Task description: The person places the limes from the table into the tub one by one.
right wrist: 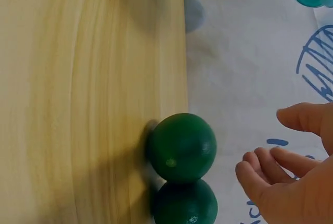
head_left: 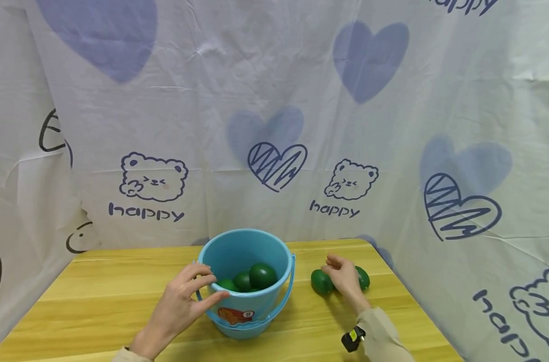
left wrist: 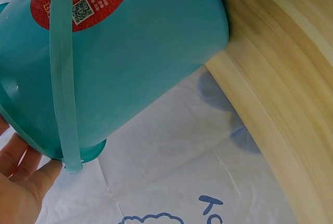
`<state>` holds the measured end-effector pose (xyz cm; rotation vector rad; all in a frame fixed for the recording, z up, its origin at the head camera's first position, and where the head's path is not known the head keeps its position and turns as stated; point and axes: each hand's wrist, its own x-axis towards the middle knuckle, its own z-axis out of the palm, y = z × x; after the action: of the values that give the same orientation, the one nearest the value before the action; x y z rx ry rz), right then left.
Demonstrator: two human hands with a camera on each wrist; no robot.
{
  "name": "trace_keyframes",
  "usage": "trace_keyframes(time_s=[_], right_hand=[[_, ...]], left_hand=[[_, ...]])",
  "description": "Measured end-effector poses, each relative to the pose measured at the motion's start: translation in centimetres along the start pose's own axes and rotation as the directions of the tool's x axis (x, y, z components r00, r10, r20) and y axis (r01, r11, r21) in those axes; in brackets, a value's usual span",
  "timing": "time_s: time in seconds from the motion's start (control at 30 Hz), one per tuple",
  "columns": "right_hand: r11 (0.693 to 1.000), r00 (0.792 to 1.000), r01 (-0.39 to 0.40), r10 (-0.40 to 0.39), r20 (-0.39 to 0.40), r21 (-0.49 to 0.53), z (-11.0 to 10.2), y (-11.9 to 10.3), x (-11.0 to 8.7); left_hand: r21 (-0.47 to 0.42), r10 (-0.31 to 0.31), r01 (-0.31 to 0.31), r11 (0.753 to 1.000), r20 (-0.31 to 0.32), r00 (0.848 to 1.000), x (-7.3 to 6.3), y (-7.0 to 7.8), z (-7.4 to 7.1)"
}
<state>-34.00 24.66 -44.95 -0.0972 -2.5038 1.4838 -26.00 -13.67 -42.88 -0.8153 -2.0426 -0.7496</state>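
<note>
A light blue plastic bucket (head_left: 267, 302) stands upright on the table, holding several glossy dark green round fruits (head_left: 263, 276). At its left rim, my left hand (head_left: 177, 304) grips the edge, thumb outside and fingers over the rim. The left wrist view shows that thumb beside the hinge of the bucket's handle (left wrist: 63, 94). To the right of the bucket, my right hand (head_left: 345, 282) hovers over loose green fruits, one (head_left: 321, 282) on its left and another (head_left: 362, 278) on its right. In the right wrist view its fingers are apart from the fruits (right wrist: 182, 148) and hold nothing.
The yellow wood-grain table (head_left: 120, 296) ends at a back edge against a pale printed curtain (head_left: 202, 125). More of the curtain hangs along both sides. A small black device (head_left: 352, 340) sits at my right wrist.
</note>
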Motion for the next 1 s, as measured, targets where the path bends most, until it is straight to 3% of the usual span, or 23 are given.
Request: trace_keyframes(time_s=[0.27,0.4,0.7,1.0], right_hand=[[0.976,0.99,0.063,-0.035,0.139,-0.206,0.5,1.0,0.5],[0.956,0.985,0.096,-0.052,0.163,-0.276,0.9,1.3,0.6],[0.95,0.984,0.111,-0.065,0.163,-0.291,1.7,1.6,0.2],[0.94,0.969,0.171,-0.107,0.222,-0.295,2.4,2.0,0.0]], left_hand=[[-0.003,-0.017,0.017,1.0,-0.001,1.0,-0.1,0.0,-0.1],[-0.003,-0.032,0.032,0.999,0.01,0.999,-0.1,0.0,-0.2],[-0.005,-0.022,0.022,1.0,-0.018,1.0,-0.1,0.1,-0.1],[-0.001,-0.03,0.03,1.0,-0.014,0.999,0.0,0.1,-0.1]])
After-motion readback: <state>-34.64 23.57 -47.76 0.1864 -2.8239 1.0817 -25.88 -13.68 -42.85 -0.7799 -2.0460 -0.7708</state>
